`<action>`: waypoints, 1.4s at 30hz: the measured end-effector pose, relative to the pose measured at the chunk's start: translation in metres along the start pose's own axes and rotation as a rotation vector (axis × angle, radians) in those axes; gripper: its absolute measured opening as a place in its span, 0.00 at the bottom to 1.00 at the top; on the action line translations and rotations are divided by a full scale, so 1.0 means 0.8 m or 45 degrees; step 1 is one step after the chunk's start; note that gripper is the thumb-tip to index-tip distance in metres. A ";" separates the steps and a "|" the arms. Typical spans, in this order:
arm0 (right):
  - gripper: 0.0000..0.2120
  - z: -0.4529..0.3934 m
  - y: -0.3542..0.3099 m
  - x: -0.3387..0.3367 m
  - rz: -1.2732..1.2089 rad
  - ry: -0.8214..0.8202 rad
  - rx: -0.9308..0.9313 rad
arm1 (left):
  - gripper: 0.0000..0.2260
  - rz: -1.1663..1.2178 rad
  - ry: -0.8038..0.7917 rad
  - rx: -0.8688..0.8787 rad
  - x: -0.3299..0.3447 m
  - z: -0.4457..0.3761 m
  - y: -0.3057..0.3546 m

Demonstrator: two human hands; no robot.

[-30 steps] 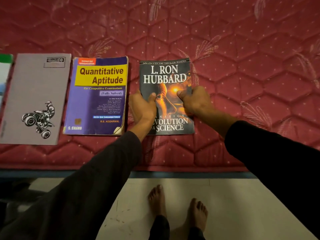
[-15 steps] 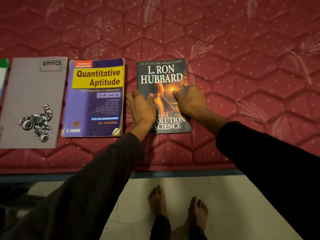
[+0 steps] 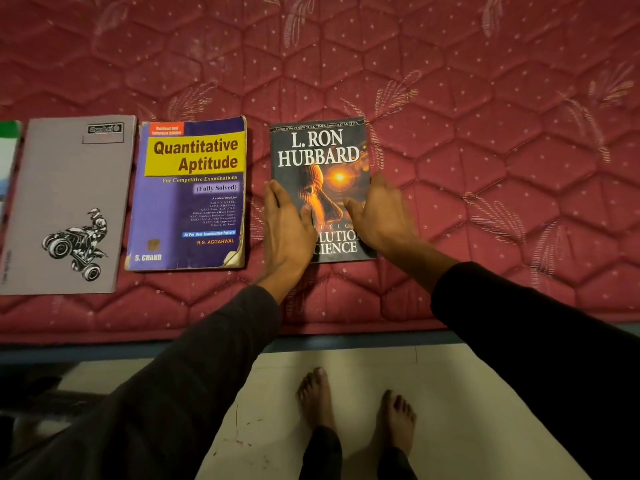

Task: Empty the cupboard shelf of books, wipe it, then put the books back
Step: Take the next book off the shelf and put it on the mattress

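The Hubbard paperback (image 3: 320, 168) lay flat on the red quilted mattress (image 3: 485, 98), rightmost in a row with the Quantitative Aptitude book (image 3: 188, 192) and a grey notebook (image 3: 69, 202) to its left, apparently parked there while the shelf is emptied. The left hand (image 3: 285, 225) and right hand (image 3: 379, 216) rested on its near half with fingers straight and loosely spread, gripping nothing, probably just settling it in line.

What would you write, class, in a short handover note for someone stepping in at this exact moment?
Left hand: open, fingers straight, over the left edge of the Hubbard book.
Right hand: open, at its right edge.
Books lie flat in a row on the red mattress: grey notebook, Quantitative Aptitude, Hubbard book; a green-edged book is partly out of frame.
Done: these books are laid out.
Left: cupboard out of view; wiping and returning the books appear to remain.
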State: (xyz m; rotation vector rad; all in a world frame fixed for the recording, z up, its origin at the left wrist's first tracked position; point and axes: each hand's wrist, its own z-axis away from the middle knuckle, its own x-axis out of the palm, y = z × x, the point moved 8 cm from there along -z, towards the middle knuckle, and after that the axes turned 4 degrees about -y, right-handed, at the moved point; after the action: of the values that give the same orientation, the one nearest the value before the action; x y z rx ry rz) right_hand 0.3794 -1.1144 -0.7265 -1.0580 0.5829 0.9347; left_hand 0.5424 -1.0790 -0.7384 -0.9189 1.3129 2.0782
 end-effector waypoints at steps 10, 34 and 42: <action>0.33 0.020 -0.027 -0.034 0.268 0.209 -0.324 | 0.31 -0.295 -0.010 0.352 -0.013 0.023 0.049; 0.33 0.138 0.006 -0.188 0.375 0.427 -0.175 | 0.27 -0.312 0.075 0.775 -0.087 0.114 0.225; 0.36 0.198 0.043 -0.238 0.317 0.544 -0.034 | 0.27 -0.287 -0.005 0.984 -0.075 0.165 0.292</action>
State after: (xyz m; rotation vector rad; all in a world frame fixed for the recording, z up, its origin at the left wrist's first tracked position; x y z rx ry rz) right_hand 0.2503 -1.0312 -0.5294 -1.2378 1.0775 0.9361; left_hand 0.3771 -1.0559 -0.5196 -0.6605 1.7215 1.2255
